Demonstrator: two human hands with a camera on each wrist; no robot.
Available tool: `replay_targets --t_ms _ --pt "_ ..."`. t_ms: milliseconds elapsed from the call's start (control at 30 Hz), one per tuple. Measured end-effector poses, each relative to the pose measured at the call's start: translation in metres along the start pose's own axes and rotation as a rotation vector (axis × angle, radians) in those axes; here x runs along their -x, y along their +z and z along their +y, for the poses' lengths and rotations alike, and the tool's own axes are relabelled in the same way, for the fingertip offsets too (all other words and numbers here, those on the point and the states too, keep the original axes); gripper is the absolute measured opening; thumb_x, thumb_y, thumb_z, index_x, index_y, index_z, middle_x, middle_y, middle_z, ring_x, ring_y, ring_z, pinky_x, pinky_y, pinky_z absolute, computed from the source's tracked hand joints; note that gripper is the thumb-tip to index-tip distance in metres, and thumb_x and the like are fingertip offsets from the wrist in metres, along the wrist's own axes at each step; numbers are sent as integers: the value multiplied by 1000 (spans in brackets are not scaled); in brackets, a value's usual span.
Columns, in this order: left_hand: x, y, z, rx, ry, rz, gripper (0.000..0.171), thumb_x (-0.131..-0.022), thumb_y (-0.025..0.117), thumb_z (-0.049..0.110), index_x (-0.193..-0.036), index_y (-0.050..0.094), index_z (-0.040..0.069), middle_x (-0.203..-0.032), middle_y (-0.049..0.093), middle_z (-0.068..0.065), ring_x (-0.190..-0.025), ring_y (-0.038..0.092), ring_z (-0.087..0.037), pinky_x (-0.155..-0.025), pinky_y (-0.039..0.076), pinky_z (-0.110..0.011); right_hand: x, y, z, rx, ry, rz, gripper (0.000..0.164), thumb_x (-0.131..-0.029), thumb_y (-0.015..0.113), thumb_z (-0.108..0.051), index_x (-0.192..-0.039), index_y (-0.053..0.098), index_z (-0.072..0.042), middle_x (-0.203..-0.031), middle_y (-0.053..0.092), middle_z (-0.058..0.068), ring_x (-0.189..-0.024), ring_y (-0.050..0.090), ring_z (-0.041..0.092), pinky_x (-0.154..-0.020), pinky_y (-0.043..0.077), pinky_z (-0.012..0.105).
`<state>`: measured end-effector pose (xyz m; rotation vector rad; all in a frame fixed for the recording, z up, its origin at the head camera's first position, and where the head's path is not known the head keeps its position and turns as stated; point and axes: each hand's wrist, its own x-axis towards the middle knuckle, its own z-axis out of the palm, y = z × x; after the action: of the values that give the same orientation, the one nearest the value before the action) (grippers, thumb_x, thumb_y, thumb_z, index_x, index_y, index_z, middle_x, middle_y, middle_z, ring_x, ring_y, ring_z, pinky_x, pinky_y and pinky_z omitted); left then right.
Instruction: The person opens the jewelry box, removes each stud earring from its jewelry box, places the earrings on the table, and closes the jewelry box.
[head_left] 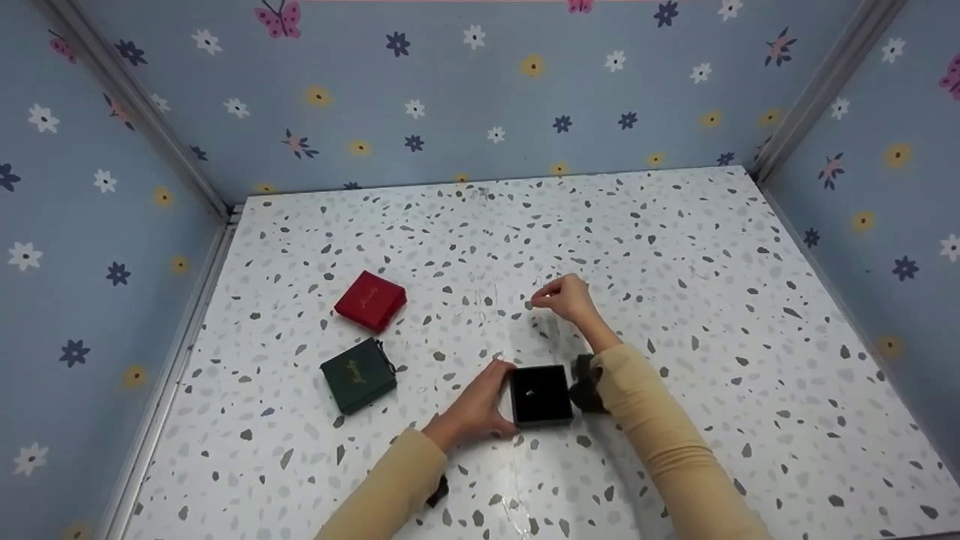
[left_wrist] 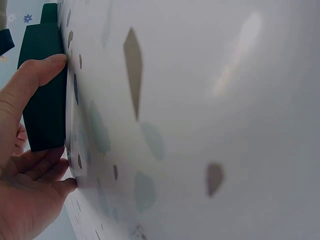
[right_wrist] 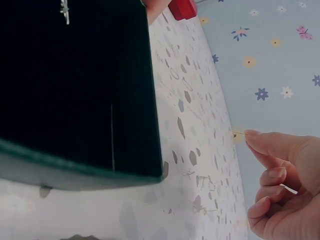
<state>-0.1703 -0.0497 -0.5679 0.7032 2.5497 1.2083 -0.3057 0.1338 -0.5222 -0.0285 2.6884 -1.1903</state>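
Observation:
An open dark green jewelry box [head_left: 541, 396] with a black inside stands on the table, a small shiny piece of jewelry [head_left: 529, 393] within it. My left hand [head_left: 478, 405] holds the box from its left side, thumb and fingers at opposite sides, as the left wrist view also shows. Beyond the box, my right hand [head_left: 568, 298] is raised, thumb and forefinger pinched together. In the right wrist view a very thin, wire-like strand [right_wrist: 239, 133] sticks out from those fingertips; what it belongs to cannot be made out.
Left of the box lie a red jewelry pouch [head_left: 371, 301] and a dark green one [head_left: 358, 376]. A dark green piece [head_left: 583, 366] lies right of the box, partly behind the right sleeve. Faint thin silvery pieces [right_wrist: 205, 182] lie on the speckled table [head_left: 675, 247]. Patterned walls enclose it.

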Motion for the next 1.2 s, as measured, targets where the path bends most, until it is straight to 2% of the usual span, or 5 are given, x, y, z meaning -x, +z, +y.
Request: replay_targets --t_ms 200,467,700,933,1200 --pt "0 0 -1 -3 -9 -5 84 -45 84 13 -117 41 10 -110 45 3 -106 44 -12 -98 30 -25 -11 8 0 14 42 8 15 -70 72 -18 -78 72 -6 -75 66 4 -61 49 11 -56 40 22" --pt "1 -1 -1 -2 0 -2 84 -45 84 13 -118 41 9 -111 44 2 -106 44 -12 -98 30 -25 -24 14 -6 -1 192 -30 17 -71 72 -18 -83 70 -6 -82 64 6 -69 52 13 -60 42 24" --pt "2 -1 1 4 -10 1 85 -46 85 15 -119 41 9 -110 44 3 -106 44 -11 -98 30 -24 -29 17 -6 30 237 -43 19 -72 72 -20 -84 69 -6 -83 64 5 -67 52 13 -58 43 25" --pt "2 1 0 13 -3 6 84 -45 85 14 -117 41 10 -108 44 4 -103 45 -11 -97 31 -24 -32 17 -2 23 292 -65 21 -71 73 -17 -88 68 -5 -88 64 7 -74 56 16 -66 46 28" --pt "1 0 1 7 -28 1 85 -45 84 13 -118 41 11 -109 44 4 -103 45 -11 -96 32 -25 -32 18 -1 13 300 -81 20 -71 72 -14 -89 67 -5 -91 62 8 -80 55 19 -72 46 30"
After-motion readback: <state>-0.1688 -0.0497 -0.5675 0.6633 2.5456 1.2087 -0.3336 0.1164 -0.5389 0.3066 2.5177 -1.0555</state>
